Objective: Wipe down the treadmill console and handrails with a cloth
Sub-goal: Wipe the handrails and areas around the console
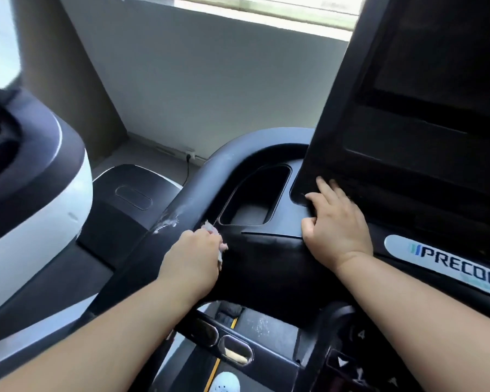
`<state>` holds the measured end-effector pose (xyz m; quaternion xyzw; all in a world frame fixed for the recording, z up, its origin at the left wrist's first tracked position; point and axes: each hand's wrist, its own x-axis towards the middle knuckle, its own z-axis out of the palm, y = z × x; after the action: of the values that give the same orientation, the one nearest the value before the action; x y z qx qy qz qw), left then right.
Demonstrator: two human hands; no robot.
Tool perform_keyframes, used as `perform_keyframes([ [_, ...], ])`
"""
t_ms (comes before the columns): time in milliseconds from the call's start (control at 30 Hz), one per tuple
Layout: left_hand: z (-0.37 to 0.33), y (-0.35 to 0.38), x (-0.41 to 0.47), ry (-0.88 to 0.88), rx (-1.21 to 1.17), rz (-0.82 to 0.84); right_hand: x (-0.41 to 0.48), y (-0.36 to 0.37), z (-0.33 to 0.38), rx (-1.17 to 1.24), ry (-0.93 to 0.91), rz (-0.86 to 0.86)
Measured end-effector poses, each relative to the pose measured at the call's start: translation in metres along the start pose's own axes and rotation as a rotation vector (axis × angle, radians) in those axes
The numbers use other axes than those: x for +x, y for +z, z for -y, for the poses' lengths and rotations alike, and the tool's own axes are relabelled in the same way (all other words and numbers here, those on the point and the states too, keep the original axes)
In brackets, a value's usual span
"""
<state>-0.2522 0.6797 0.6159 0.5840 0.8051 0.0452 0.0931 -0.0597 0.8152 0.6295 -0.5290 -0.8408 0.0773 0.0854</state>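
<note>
left grip (194, 253): fingers curled over a small pinkish cloth (211, 227), bunched up, only its frayed edges poking out past the knuckles and the thumb side. the cloth is pressed on the black console (266, 261) at its left edge, right where the console meets the handrail (194, 188). forearm bare, coming in from the lower left.

right grip (337, 222): holding nothing. palm down on the console, fingers loosely spread and reaching onto the lower left corner of the screen (422, 103); thumb tucked against the console top.

between the two grips: a deep cup pocket (255, 199) sunk into the console, sitting just beyond the cloth.

handrail: thick, dark, curving from the lower left up round the far side of the console. whitish scuffed smears (167, 222) on it, just left of the cloth.

right edge of console: oval silver badge (447, 264) reading "precor".

near edge, below the console: a lower bar with two oval metal pads (235, 349); under that the belt with a yellow stripe (214, 372), and the toe of a white shoe (225, 383).

far left: another machine (54, 205), black over white, blurred. behind it, grey wall, a wall socket with a cable (188, 168) trailing down.
</note>
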Motion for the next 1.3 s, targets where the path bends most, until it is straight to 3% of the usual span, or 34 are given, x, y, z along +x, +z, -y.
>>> perform_keyframes([
  [167,-0.026,-0.015,0.026,0.061,-0.572,-0.012,0.001,0.002,-0.004,0.026,-0.022,-0.026],
  [367,-0.081,0.011,0.093,-0.082,-0.461,0.049,0.002,0.006,-0.006,0.008,-0.034,-0.069],
  [467,-0.082,0.016,0.122,-0.092,-0.379,0.173,0.001,0.007,-0.004,-0.004,-0.025,-0.083],
  [600,-0.075,0.009,0.121,0.139,-0.263,0.472,0.001,0.006,-0.003,-0.017,-0.016,-0.068],
  [667,-0.059,0.001,0.12,0.222,-0.267,0.521,0.001,0.004,-0.002,-0.013,-0.005,-0.066],
  [767,-0.044,0.009,0.117,0.159,-0.329,0.353,0.0,0.003,0.0,-0.005,0.008,-0.074],
  [900,-0.068,0.029,0.127,-0.24,-0.744,0.053,-0.001,0.004,0.002,0.003,0.014,-0.112],
  [1000,-0.092,0.025,0.164,-0.44,-1.173,-0.039,-0.001,0.006,0.001,0.013,0.01,-0.135],
  [1067,-0.107,0.016,0.189,-0.501,-1.304,-0.018,0.0,0.007,0.001,0.014,-0.002,-0.158],
  [1133,-0.113,0.016,0.198,-0.46,-1.09,0.033,0.0,0.007,0.001,0.013,-0.009,-0.187],
  [1200,-0.107,0.018,0.191,-0.296,-0.807,0.03,0.0,0.007,0.001,0.003,-0.018,-0.207],
  [1300,-0.086,0.015,0.174,-0.102,-0.737,0.09,0.001,0.007,0.0,-0.007,-0.026,-0.207],
])
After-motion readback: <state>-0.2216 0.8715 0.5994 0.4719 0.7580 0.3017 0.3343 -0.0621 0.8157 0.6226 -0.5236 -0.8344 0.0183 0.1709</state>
